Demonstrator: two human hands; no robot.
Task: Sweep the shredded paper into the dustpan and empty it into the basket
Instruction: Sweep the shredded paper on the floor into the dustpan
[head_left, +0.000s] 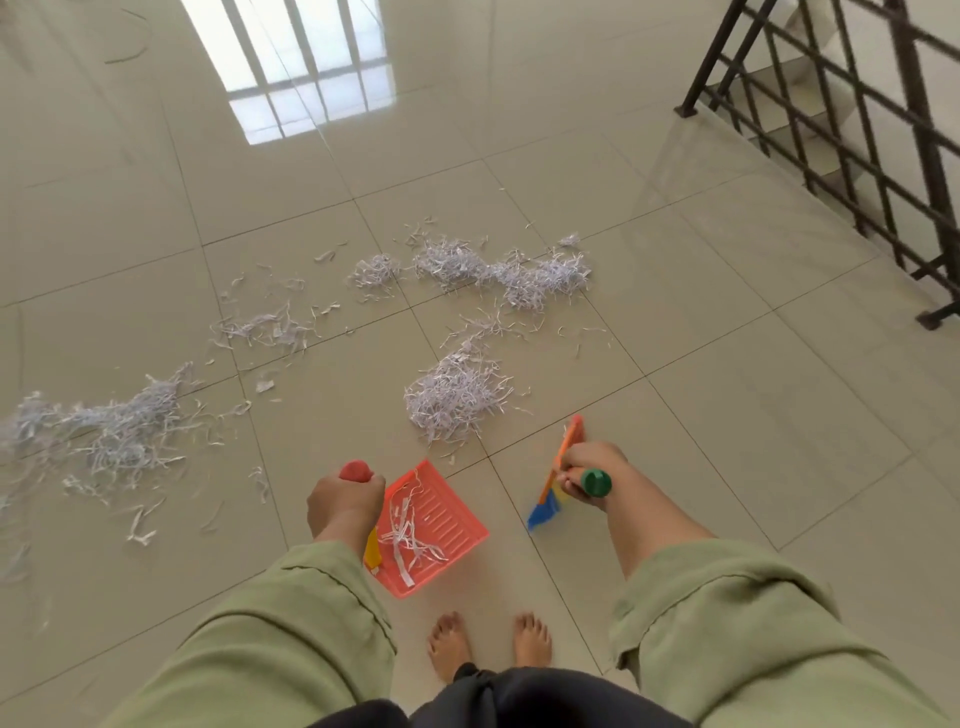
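Nearest to me, two bare feet (488, 647) stand on the tiled floor (727, 415), with green sleeves (291, 623) framing either side. I note the left hand (344, 503) clenched round the red handle end (356, 472) of the orange dustpan (434, 527). The pan holds a few white paper strips (410, 540) against its ribbed tray. Whether the pan touches the floor I cannot tell.

The right hand (587, 470) grasps the brush (558, 478) by its green-capped handle (596, 482); blue bristles (543, 514) point down toward me and an orange part extends away from the hand.

Just beyond both tools lies the closest pile of shredded paper (457, 395), dense, apart from the dustpan. A second heap (104, 426) spreads along the left edge. Farther out, a long band of shreds (498, 270) crosses several tiles, with thin scatter (265, 327) between it and the left heap.

At the far right a dark metal railing (852, 130) guards a staircase. A window's bright reflection (301, 67) lies on the far tiles. No basket is visible to me.
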